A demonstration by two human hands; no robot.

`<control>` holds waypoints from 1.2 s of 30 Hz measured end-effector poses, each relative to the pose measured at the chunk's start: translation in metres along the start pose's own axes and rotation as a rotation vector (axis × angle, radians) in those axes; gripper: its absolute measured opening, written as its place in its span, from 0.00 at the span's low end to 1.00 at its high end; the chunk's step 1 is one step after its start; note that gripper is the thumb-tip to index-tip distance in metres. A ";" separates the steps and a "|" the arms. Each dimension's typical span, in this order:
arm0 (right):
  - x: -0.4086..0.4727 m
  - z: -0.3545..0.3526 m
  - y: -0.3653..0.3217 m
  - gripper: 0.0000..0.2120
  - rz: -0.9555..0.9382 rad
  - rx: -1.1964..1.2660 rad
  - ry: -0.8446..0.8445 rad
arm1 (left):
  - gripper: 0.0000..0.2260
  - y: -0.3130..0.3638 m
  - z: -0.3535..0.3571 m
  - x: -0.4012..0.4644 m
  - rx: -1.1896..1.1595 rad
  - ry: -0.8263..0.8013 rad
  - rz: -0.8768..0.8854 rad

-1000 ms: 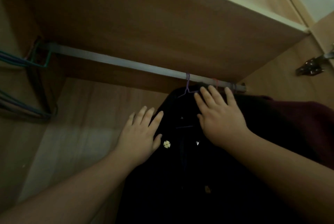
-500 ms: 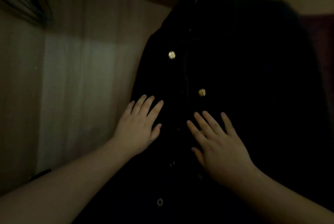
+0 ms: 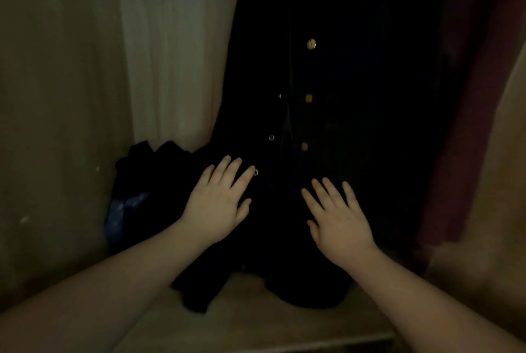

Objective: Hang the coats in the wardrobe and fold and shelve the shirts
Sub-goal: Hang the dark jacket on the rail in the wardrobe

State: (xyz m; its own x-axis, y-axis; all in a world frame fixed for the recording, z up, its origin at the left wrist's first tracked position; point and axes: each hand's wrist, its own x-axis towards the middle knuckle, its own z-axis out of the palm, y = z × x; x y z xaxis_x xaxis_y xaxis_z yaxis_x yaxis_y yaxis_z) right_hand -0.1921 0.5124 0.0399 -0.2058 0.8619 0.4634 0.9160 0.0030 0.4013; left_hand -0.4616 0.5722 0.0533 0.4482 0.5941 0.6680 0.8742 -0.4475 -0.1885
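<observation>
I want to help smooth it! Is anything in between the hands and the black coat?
Nothing visible is. The left hand and right hand lie flat with straight fingers right on the front of the black coat, below its gold buttons.

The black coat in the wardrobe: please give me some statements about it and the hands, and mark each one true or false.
1. Both hands lie flat on the black coat. True: left hand, right hand.
2. The coat has gold buttons down its front. True.
3. The right hand grips a hanger. False: its fingers are straight and hold nothing.
4. A dark red garment hangs left of the coat. False: it is to the right.
</observation>
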 end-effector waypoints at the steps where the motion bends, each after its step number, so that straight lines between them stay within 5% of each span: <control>1: -0.015 0.000 -0.003 0.31 0.001 0.026 -0.007 | 0.29 0.011 -0.007 -0.019 0.012 -0.025 -0.010; 9: -0.142 -0.033 -0.029 0.32 -0.046 0.167 -0.047 | 0.29 0.076 -0.074 -0.154 0.080 -0.210 -0.055; 21: -0.384 -0.141 -0.064 0.31 0.004 0.242 -0.056 | 0.28 0.168 -0.203 -0.321 -0.003 -0.261 0.100; 28: -0.552 -0.189 -0.054 0.31 0.184 0.188 -0.225 | 0.27 0.272 -0.235 -0.373 -0.202 -0.282 0.327; 36: -0.770 -0.253 0.017 0.32 0.491 0.055 -0.315 | 0.28 0.481 -0.289 -0.397 -0.361 -0.272 0.786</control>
State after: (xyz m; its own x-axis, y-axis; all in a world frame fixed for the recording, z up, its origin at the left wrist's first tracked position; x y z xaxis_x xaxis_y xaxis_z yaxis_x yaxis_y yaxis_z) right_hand -0.1057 -0.2796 -0.1099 0.3516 0.8783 0.3239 0.8965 -0.4155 0.1536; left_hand -0.2729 -0.0719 -0.0942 0.9598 0.1455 0.2401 0.2060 -0.9460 -0.2504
